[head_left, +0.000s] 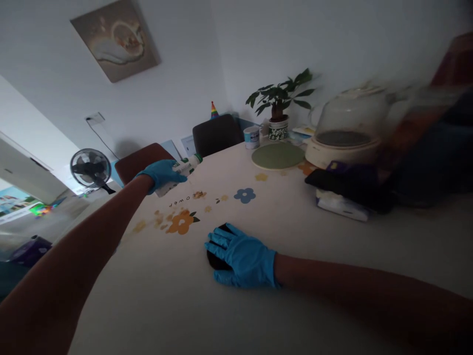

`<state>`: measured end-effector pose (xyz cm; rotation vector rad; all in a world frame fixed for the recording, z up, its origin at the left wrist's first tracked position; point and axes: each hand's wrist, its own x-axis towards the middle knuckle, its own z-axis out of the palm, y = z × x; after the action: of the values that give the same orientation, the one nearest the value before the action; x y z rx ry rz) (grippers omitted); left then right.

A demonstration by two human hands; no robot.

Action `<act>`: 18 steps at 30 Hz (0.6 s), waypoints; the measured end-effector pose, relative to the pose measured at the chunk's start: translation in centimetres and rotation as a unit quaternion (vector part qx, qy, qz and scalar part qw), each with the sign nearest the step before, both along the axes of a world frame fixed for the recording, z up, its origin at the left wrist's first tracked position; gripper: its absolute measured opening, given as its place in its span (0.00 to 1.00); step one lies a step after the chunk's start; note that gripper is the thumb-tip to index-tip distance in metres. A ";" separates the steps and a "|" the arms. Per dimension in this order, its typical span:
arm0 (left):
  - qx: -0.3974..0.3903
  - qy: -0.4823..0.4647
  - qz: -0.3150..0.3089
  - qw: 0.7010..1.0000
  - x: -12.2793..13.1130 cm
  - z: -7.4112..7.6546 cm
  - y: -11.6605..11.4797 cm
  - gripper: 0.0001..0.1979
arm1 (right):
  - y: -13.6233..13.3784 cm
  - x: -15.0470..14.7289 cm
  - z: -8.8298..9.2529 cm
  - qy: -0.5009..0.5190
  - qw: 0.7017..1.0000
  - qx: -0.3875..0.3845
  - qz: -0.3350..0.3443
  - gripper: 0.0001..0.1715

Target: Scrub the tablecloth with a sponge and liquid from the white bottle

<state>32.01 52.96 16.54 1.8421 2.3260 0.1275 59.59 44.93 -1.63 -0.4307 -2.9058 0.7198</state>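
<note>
A white bottle (185, 166) tilts, green cap (199, 158) toward two o'clock; at its five o'clock, a black pad (215, 260) lies on the counter (162, 281).

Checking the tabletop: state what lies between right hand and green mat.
In the head view, the tabletop between right hand and green mat shows a blue printed flower and, nearer the mat, a yellow printed flower.

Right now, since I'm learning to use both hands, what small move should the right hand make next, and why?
Probably a short slide of the black pad toward the orange flower print: the right hand lies over the pad on the tabletop, the print is ahead and to the left, and the left hand holds a bottle beyond it.
</note>
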 end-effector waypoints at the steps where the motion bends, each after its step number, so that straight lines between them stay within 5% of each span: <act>1: 0.005 -0.013 -0.005 1.000 0.3 -0.1 -0.2 0.34 | 0.0 0.0 0.0 0.001 1.000 -0.001 0.000 0.50; 10: -0.063 -0.045 -0.110 0.991 5.2 -1.3 -1.9 0.43 | 0.1 -0.2 -0.6 0.003 1.000 0.023 0.005 0.50; 18: -0.069 -0.031 -0.111 0.991 6.8 -0.9 0.7 0.46 | -0.1 0.0 0.2 -0.009 1.000 0.025 0.006 0.50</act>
<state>38.84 53.62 15.59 1.9799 2.0178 -0.0060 59.56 44.86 -1.44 -0.4170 -2.9387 0.6476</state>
